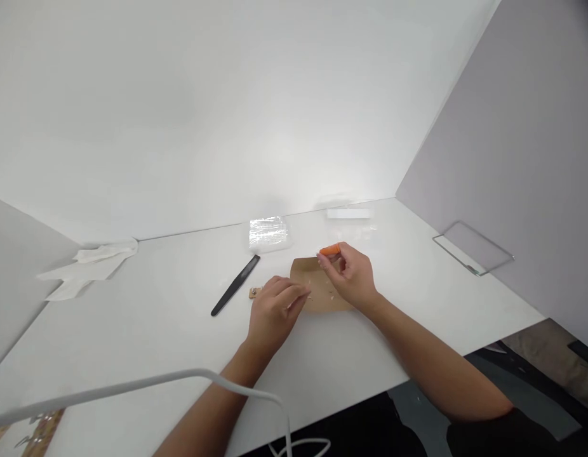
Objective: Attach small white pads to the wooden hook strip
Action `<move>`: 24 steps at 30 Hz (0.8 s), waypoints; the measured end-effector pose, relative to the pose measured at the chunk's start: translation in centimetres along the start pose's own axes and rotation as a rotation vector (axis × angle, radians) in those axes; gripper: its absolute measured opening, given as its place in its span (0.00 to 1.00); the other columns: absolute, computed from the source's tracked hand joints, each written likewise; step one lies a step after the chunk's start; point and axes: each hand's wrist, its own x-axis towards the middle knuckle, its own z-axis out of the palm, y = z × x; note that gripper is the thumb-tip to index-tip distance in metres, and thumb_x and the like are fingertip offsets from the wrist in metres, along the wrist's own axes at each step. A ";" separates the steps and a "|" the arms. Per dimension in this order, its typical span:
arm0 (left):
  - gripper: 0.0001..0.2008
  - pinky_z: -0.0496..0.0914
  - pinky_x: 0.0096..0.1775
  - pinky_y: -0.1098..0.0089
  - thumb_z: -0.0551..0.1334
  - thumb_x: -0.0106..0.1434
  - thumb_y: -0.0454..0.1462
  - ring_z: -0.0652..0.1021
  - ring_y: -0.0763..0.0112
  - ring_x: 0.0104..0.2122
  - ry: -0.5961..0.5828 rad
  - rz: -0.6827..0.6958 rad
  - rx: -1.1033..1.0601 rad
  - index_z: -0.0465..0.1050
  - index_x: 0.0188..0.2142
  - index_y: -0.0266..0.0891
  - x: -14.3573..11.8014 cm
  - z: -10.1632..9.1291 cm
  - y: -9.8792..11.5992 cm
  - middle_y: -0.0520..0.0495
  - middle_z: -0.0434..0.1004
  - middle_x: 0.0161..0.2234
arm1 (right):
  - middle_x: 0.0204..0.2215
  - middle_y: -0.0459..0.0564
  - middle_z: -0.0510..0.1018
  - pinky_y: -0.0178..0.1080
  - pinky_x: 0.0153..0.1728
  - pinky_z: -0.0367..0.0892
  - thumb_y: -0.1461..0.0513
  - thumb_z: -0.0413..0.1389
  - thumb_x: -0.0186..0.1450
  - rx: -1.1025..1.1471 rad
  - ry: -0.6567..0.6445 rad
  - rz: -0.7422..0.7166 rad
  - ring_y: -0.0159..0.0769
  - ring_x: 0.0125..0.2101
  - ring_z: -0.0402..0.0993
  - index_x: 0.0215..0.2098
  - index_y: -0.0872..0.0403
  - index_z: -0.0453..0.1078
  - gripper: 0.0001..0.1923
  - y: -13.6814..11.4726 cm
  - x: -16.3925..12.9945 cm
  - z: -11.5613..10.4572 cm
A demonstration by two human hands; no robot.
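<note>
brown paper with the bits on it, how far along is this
Pale scraps already lie on the brown paper, so some work looks done. The right hand holds a small orange tool over it; the left hand rests at the paper's left edge. The black file lies unused alongside.

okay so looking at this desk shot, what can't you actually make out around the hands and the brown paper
Head view only:
- Orange object: the right hand covers most of it; what it is stays unclear.
- Small tan item: partly behind the left hand, too small to identify.
- Brown paper: both hands overlap it; the flecks on it are too tiny.
- Clear plastic pack: contents washed out by glare.
</note>
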 end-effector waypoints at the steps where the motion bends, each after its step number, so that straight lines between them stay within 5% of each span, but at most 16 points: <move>1: 0.06 0.75 0.33 0.69 0.65 0.72 0.35 0.82 0.68 0.32 0.009 -0.020 -0.003 0.82 0.38 0.44 -0.1 -0.1 -0.1 0.49 0.85 0.32 | 0.34 0.47 0.84 0.41 0.30 0.72 0.51 0.59 0.73 -0.002 -0.008 -0.001 0.37 0.28 0.78 0.39 0.48 0.75 0.10 0.1 0.0 0.0; 5: 0.06 0.70 0.28 0.73 0.64 0.73 0.37 0.79 0.73 0.25 -0.038 -0.045 0.011 0.83 0.40 0.44 -0.6 -0.1 -0.5 0.53 0.82 0.26 | 0.35 0.47 0.84 0.41 0.29 0.72 0.50 0.58 0.73 0.000 -0.015 0.001 0.37 0.28 0.79 0.40 0.48 0.75 0.11 0.2 0.0 0.1; 8: 0.16 0.76 0.36 0.69 0.56 0.75 0.30 0.85 0.67 0.40 -0.103 0.042 0.044 0.79 0.54 0.46 -0.7 0.1 -0.7 0.46 0.87 0.43 | 0.35 0.47 0.85 0.40 0.29 0.72 0.50 0.58 0.73 -0.004 -0.025 -0.003 0.37 0.29 0.79 0.40 0.48 0.75 0.12 0.2 0.1 0.1; 11: 0.25 0.78 0.41 0.62 0.51 0.73 0.25 0.81 0.61 0.51 -0.170 0.087 0.076 0.74 0.60 0.47 -0.6 -0.1 -0.4 0.38 0.76 0.61 | 0.36 0.47 0.85 0.40 0.30 0.73 0.51 0.58 0.73 -0.019 -0.041 -0.008 0.37 0.29 0.79 0.39 0.48 0.74 0.11 0.2 0.3 -0.1; 16: 0.14 0.76 0.42 0.58 0.58 0.69 0.25 0.79 0.59 0.42 -0.146 0.011 0.161 0.77 0.47 0.41 -0.1 -1.2 -0.4 0.43 0.82 0.41 | 0.34 0.47 0.84 0.40 0.32 0.73 0.51 0.57 0.73 -0.038 -0.066 0.018 0.38 0.31 0.80 0.39 0.49 0.74 0.12 0.5 0.7 -0.2; 24: 0.20 0.69 0.27 0.68 0.55 0.62 0.20 0.78 0.59 0.40 -0.225 -0.030 0.269 0.77 0.41 0.42 -0.8 -1.5 -0.6 0.45 0.82 0.33 | 0.32 0.46 0.83 0.40 0.31 0.72 0.51 0.57 0.73 -0.045 -0.053 0.040 0.36 0.27 0.77 0.38 0.49 0.74 0.12 1.0 1.0 -0.1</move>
